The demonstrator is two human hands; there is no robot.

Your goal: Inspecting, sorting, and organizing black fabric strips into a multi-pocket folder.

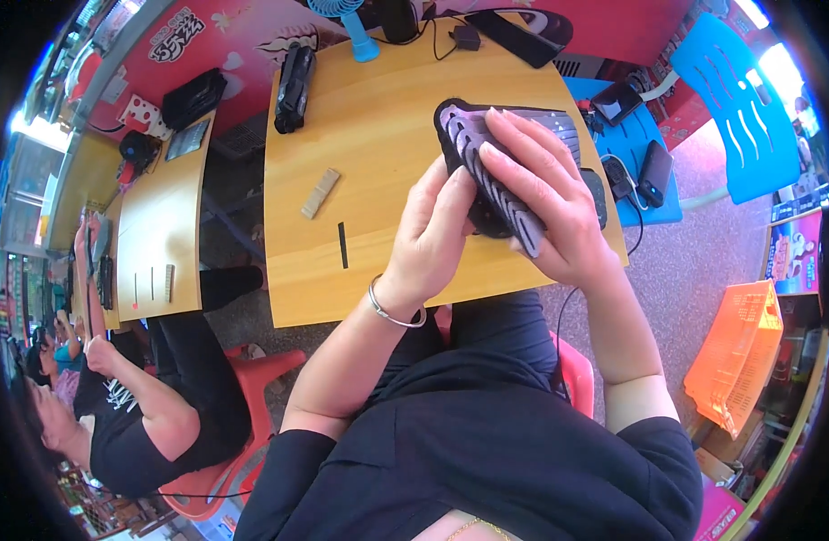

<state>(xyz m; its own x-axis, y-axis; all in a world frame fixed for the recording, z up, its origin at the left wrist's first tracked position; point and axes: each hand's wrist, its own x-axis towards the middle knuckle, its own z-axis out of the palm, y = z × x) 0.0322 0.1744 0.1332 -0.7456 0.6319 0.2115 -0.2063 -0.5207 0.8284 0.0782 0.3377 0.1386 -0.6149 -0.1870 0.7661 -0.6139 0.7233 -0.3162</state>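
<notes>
Above the right part of the wooden table [378, 144], both my hands hold a black and purple piece [500, 185] with chevron ribs, which looks like a shoe upper. My left hand [428, 230] presses its near left side, thumb and fingers close together. Across its top and right side lies my right hand [559, 203], fingers stretched along it. The hands hide much of the piece. Left of my hands, a short black strip [343, 245] lies on the table near a small tan strip bundle [321, 193]. A dark rounded thing [594, 194] shows partly behind my right hand.
A black bundle [294, 88] lies at the table's far left, near a blue fan [364, 45]. Devices and cables sit on a blue chair [649, 194] at right. An orange crate [735, 356] stands lower right. Another person [162, 406] works at a table on the left.
</notes>
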